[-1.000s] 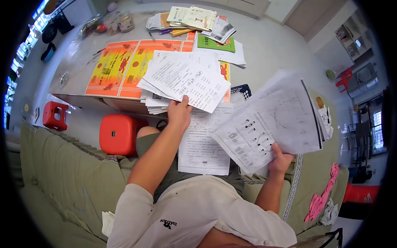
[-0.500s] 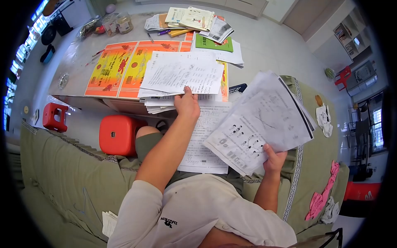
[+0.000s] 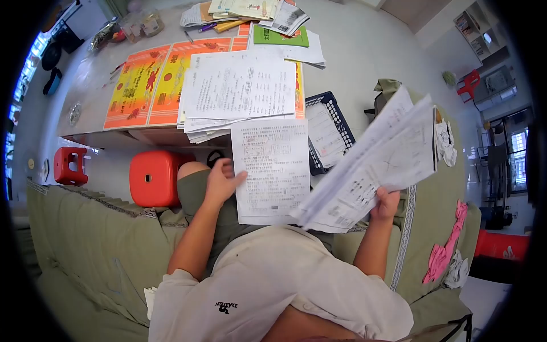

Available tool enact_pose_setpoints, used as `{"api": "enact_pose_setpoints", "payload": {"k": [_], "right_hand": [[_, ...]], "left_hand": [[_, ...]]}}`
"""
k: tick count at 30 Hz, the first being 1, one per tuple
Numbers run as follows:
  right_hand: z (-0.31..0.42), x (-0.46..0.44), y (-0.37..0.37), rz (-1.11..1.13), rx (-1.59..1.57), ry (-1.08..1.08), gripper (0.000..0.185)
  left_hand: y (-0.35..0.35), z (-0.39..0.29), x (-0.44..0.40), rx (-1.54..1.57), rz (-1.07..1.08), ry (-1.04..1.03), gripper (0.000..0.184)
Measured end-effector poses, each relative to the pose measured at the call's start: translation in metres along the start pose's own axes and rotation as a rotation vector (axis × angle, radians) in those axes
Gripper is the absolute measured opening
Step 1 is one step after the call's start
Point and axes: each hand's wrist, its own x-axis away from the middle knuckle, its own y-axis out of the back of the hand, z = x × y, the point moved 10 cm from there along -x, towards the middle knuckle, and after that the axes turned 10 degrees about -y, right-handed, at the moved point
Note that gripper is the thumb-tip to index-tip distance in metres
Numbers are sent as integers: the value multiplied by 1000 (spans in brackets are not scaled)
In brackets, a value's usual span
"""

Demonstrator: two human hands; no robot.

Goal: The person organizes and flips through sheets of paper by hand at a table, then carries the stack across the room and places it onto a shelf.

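Note:
My right hand [image 3: 386, 203] grips a thick bundle of printed sheets [image 3: 393, 148] by its lower edge, thumb on top, the sheets fanned and tilted. A printed page [image 3: 270, 176] lies over my lap. Beside its left edge is my left hand [image 3: 223, 179], fingers apart and nothing in it. Further up, a stack of papers [image 3: 239, 85] rests at the near edge of the table [image 3: 94, 122], its lower sheets uneven. Under the stack, orange and yellow printed sheets [image 3: 134, 91] cover part of the tabletop.
A dark blue basket [image 3: 343, 126] holding papers stands right of the lap page. Booklets [image 3: 245, 8] and a green book [image 3: 279, 37] lie at the table's far side. Red stools [image 3: 152, 179] stand at the left. Pink cloth [image 3: 441, 256] lies on the green sofa [image 3: 91, 245].
My left hand has let go of the sheets on the stack and moved down beside the lap page. The bundle in my right hand has tilted steeper, and more of the basket shows.

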Motion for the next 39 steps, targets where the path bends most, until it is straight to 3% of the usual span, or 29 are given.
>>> {"api": "enact_pose_setpoints", "payload": {"k": [2, 5, 8, 11, 14, 17, 20, 21, 22, 24, 27, 29, 33, 34, 35, 37, 38, 39], "right_hand": [[-20, -6, 10, 36, -81, -42, 76], [-53, -12, -6, 92, -108, -151, 75], [-109, -12, -23, 196, -34, -411, 73], [-175, -9, -16, 207, 291, -700, 72], [-184, -6, -35, 162, 282, -746, 61], [-176, -13, -53, 127, 247, -558, 59], [-153, -15, -58, 37, 341, -297, 61], [-152, -12, -59, 62, 412, -353, 60], [-145, -8, -57, 88, 482, -409, 60], [-127, 5, -56, 161, 585, -487, 53], [-87, 17, -61, 150, 366, -337, 45], [-43, 19, -79, 137, 349, -121, 41], [12, 28, -115, 204, 346, 248, 36], [5, 26, -115, 284, 397, 216, 33], [-7, 20, -109, 289, 414, 146, 33], [-39, 10, -99, 315, 450, 10, 32], [-57, 9, -89, 294, 590, -19, 33], [-54, 10, -94, 247, 645, 88, 36]], "left_hand": [[-22, 18, 19, 375, 119, 157, 38], [-33, 29, 23, 521, 152, 140, 32], [-33, 23, 25, 432, 143, 138, 27], [-36, 7, 24, 297, 161, 120, 22], [-44, 1, 23, 257, 196, 85, 21], [-56, 22, 17, 468, 124, 62, 25], [-69, -23, 35, 200, 206, -51, 42], [-68, -47, 45, 88, 227, -99, 45], [-63, -70, 52, 14, 204, -261, 42], [-66, -85, 65, 45, 278, -324, 41], [-63, -121, 77, 26, 336, -428, 39], [-58, -157, 81, 6, 361, -559, 39], [-44, -186, 76, 94, 256, -772, 37], [-39, -204, 81, -20, 215, -926, 37], [-40, -182, 74, 102, 189, -922, 40], [-44, -150, 58, 112, 203, -712, 45], [-52, -132, 52, -54, 265, -759, 49], [-56, -108, 50, -79, 289, -624, 52]]}}
